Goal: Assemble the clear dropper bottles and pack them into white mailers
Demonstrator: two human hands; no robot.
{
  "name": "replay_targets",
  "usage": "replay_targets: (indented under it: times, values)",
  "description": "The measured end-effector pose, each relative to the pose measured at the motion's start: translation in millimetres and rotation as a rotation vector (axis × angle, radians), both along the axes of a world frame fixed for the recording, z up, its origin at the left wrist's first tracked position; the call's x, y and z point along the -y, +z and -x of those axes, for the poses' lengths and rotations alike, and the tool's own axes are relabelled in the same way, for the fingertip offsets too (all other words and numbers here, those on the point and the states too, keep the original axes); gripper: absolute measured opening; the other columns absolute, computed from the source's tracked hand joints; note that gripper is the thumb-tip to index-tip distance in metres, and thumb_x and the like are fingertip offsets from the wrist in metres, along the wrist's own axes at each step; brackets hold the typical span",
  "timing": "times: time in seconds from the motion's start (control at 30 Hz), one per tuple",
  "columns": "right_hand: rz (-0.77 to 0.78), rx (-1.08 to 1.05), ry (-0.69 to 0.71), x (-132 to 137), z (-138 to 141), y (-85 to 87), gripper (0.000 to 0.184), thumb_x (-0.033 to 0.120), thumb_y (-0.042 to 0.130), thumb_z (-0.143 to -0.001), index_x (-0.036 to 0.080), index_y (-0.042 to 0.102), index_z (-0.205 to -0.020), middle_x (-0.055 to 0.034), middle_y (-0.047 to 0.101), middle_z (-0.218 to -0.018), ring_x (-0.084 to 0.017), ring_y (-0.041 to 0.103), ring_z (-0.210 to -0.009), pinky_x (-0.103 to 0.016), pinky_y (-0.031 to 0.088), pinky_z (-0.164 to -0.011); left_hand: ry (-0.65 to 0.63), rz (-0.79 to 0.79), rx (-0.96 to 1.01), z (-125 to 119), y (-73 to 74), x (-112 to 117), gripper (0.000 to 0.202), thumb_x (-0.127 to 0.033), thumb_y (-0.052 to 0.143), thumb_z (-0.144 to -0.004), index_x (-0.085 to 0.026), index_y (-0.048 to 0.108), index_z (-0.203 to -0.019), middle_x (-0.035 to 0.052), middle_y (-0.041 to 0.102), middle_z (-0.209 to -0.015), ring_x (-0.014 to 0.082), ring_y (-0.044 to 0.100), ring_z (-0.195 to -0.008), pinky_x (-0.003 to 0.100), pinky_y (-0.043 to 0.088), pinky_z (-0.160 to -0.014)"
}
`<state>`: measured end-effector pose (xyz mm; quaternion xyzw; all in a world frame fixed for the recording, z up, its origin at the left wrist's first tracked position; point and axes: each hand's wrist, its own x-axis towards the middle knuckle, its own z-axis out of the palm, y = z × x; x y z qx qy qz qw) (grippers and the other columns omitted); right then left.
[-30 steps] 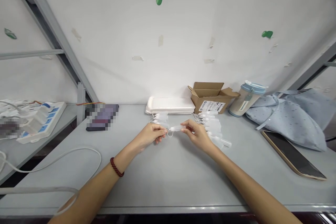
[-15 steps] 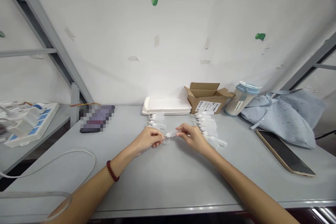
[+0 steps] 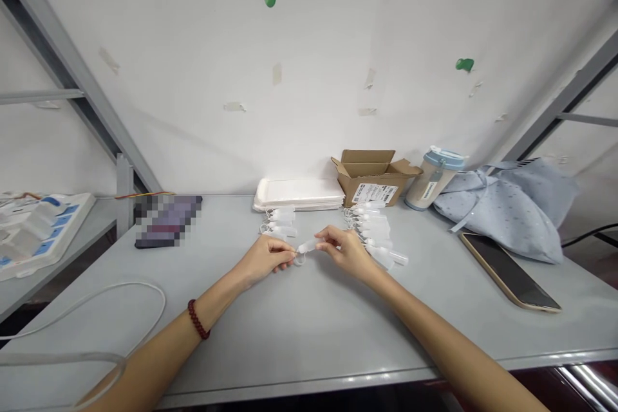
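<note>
A small whitish translucent tube with a loop of cord (image 3: 307, 246) is held just above the table between both hands. My left hand (image 3: 267, 259) pinches at its narrow end, by the cord. The thumb and fingers of my right hand (image 3: 346, 251) close on its wider end. Behind my left hand lies a short row of similar tubes (image 3: 282, 222) with white cords. A longer row of tubes (image 3: 374, 228) lies behind and beside my right hand, which partly hides it. What exactly the left fingertips grip is too small to make out.
Against the wall stand a stack of white trays (image 3: 304, 192) and an open cardboard box (image 3: 374, 187). Right of them are a tumbler (image 3: 431, 180), a pale blue cloth bag (image 3: 512, 209) and a phone (image 3: 509, 273). At left lie a blurred-out dark object (image 3: 168, 222), a white cable (image 3: 161, 302) and a power strip (image 3: 62, 232).
The whole view has shifted, so the scene sits slightly further left. Both hands keep their hold on the tube, with little visible movement over the table.
</note>
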<state>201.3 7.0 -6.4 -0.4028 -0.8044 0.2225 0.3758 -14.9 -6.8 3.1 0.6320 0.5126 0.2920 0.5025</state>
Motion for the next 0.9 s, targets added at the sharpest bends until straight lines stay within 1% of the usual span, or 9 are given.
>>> replay_targets:
  times: [0.1, 0.2, 0.4, 0.5, 0.6, 0.67, 0.77, 0.83, 0.9]
  values:
    - [0.002, 0.016, 0.002, -1, 0, -0.5, 0.012, 0.027, 0.056, -0.086, 0.017, 0.062, -0.088, -0.001, 0.062, -0.063, -0.013, 0.051, -0.055, -0.024, 0.042, -0.057, -0.006, 0.0, 0.002, 1, -2.0, 0, 0.019, -0.032, 0.063, -0.07, -0.016, 0.072, -0.072, 0.0036, 0.063, -0.065, 0.0126, 0.053, -0.059, 0.022, 0.039, -0.051]
    - [0.005, 0.022, 0.007, -1, 0, 1.2, 0.012, 0.026, 0.056, -0.086, 0.017, 0.063, -0.09, -0.0002, 0.06, -0.061, -0.013, 0.051, -0.055, -0.024, 0.041, -0.056, -0.033, 0.001, -0.009, 1, -2.8, 0, 0.02, -0.034, 0.063, -0.071, -0.017, 0.072, -0.074, 0.0034, 0.063, -0.067, 0.0127, 0.053, -0.061, 0.022, 0.039, -0.052]
    - [-0.009, -0.039, -0.011, -2, -5, 9.3, 0.015, 0.027, 0.056, -0.086, 0.017, 0.065, -0.091, 0.001, 0.056, -0.061, -0.013, 0.05, -0.057, -0.025, 0.042, -0.058, -0.139, 0.005, -0.011, 2, -2.1, -1, 0.024, -0.034, 0.065, -0.071, -0.018, 0.069, -0.089, 0.002, 0.062, -0.075, 0.0124, 0.051, -0.063, 0.022, 0.039, -0.055]
    - [-0.011, -0.06, -0.043, -3, -8, 11.7, 0.016, 0.03, 0.057, -0.085, 0.018, 0.065, -0.09, 0.0005, 0.056, -0.062, -0.013, 0.051, -0.058, -0.026, 0.042, -0.06, -0.159, 0.007, -0.006, 2, -1.6, -1, 0.03, -0.039, 0.061, -0.076, -0.017, 0.066, -0.096, 0.0023, 0.062, -0.078, 0.0115, 0.051, -0.063, 0.022, 0.039, -0.055]
    - [-0.001, -0.076, -0.05, -4, -9, 12.3, 0.017, 0.032, 0.058, -0.085, 0.018, 0.065, -0.09, 0.0001, 0.057, -0.062, -0.014, 0.05, -0.058, -0.027, 0.043, -0.059, -0.131, 0.004, 0.002, 2, -0.8, -1, 0.034, -0.045, 0.054, -0.081, -0.017, 0.063, -0.097, 0.0034, 0.062, -0.081, 0.0109, 0.052, -0.061, 0.021, 0.039, -0.052]
    - [0.008, -0.086, -0.037, -4, -8, 11.9, 0.018, 0.033, 0.058, -0.085, 0.018, 0.065, -0.091, -0.0001, 0.058, -0.062, -0.014, 0.051, -0.058, -0.027, 0.043, -0.059, -0.121, -0.02, 0.025, 1, -0.5, -1, 0.032, -0.046, 0.052, -0.083, -0.017, 0.062, -0.092, 0.0029, 0.062, -0.079, 0.0102, 0.052, -0.059, 0.021, 0.039, -0.051]
    - [0.021, -0.079, -0.014, -3, -6, 11.0, 0.019, 0.034, 0.058, -0.085, 0.018, 0.065, -0.092, -0.0002, 0.059, -0.063, -0.013, 0.052, -0.057, -0.027, 0.044, -0.058, -0.1, -0.054, 0.066, 0, -0.9, -2, 0.03, -0.046, 0.054, -0.081, -0.016, 0.061, -0.082, 0.0016, 0.062, -0.073, 0.0091, 0.052, -0.053, 0.021, 0.039, -0.048]
    - [0.03, -0.055, 0.005, -2, -5, 11.2, 0.02, 0.035, 0.058, -0.085, 0.019, 0.065, -0.094, -0.0007, 0.062, -0.066, -0.014, 0.054, -0.058, -0.027, 0.045, -0.059, -0.054, -0.062, 0.089, 1, -0.4, -3, 0.031, -0.046, 0.056, -0.08, -0.015, 0.061, -0.078, 0.001, 0.061, -0.068, 0.0085, 0.051, -0.047, 0.021, 0.037, -0.045]
    - [0.034, -0.04, 0.014, -2, -6, 12.9, 0.021, 0.035, 0.056, -0.086, 0.019, 0.064, -0.096, -0.0021, 0.065, -0.071, -0.015, 0.057, -0.062, -0.027, 0.046, -0.06, 0.017, -0.077, 0.127, 4, 2.0, -5, 0.032, -0.046, 0.058, -0.078, -0.015, 0.061, -0.078, 0.0009, 0.06, -0.066, 0.008, 0.049, -0.044, 0.021, 0.035, -0.043]
